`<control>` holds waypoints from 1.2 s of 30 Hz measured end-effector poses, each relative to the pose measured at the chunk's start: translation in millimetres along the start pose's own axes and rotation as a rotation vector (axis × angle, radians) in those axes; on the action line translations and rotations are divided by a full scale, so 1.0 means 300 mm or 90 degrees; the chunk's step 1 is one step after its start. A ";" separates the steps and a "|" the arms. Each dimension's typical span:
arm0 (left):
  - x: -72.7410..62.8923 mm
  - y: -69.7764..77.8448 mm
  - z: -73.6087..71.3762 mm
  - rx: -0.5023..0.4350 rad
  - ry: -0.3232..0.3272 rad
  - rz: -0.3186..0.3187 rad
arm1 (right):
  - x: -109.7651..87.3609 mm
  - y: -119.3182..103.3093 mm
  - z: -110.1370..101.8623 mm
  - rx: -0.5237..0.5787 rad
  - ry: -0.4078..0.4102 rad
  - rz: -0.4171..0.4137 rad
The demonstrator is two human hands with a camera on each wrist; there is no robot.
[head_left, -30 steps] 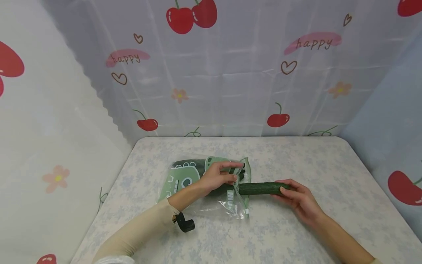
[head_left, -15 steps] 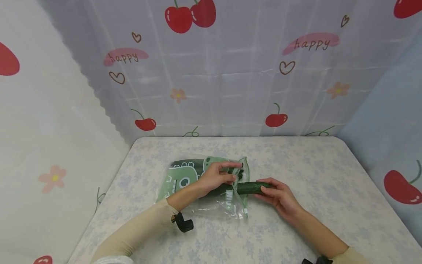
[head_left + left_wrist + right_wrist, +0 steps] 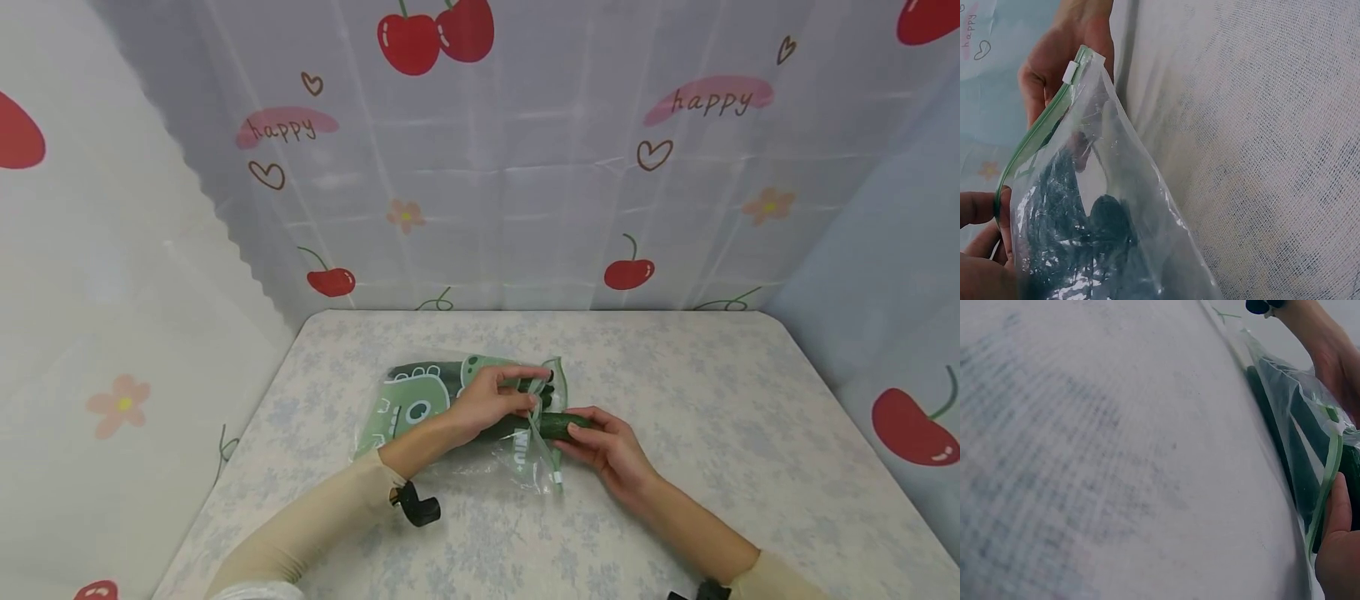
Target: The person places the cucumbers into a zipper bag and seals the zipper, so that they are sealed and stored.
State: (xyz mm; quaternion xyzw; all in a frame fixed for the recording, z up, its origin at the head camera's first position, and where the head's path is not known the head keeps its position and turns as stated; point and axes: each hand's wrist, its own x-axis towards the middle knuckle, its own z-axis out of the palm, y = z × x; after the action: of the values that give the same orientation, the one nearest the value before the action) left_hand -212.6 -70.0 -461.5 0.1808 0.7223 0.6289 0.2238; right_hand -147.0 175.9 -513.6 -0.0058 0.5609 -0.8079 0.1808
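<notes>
A clear zip bag (image 3: 416,417) with a green cartoon print lies on the table, its green-edged mouth facing right. My left hand (image 3: 483,408) pinches the upper layer at the mouth and lifts it. My right hand (image 3: 611,454) grips the end of a dark green cucumber (image 3: 553,426), most of which is inside the bag. Another long dark green thing (image 3: 408,372), probably a cucumber, shows through the bag's far side. In the left wrist view, a white slider (image 3: 1070,72) sits at one end of the green zip. The right wrist view shows my right fingers (image 3: 1339,506) beside the zip edge.
The table (image 3: 675,367) has a pale cloth with a blue floral pattern. Curtains (image 3: 525,208) printed with cherries stand behind it and on both sides. A black camera (image 3: 418,507) is strapped to my left wrist.
My right hand has moved left, sliding the cucumber further into the bag, so less of it shows outside. My left hand keeps its pinch at the bag's mouth.
</notes>
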 end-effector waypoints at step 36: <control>-0.032 -0.054 -0.023 0.003 0.003 -0.006 | 0.049 -0.017 -0.065 -0.536 -0.189 -0.171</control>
State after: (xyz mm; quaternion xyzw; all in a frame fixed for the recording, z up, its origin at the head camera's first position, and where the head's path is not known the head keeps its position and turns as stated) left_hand -208.0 -83.1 -475.8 0.1763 0.7252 0.6265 0.2248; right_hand -166.5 190.9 -519.0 -0.2669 0.8023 -0.5165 0.1352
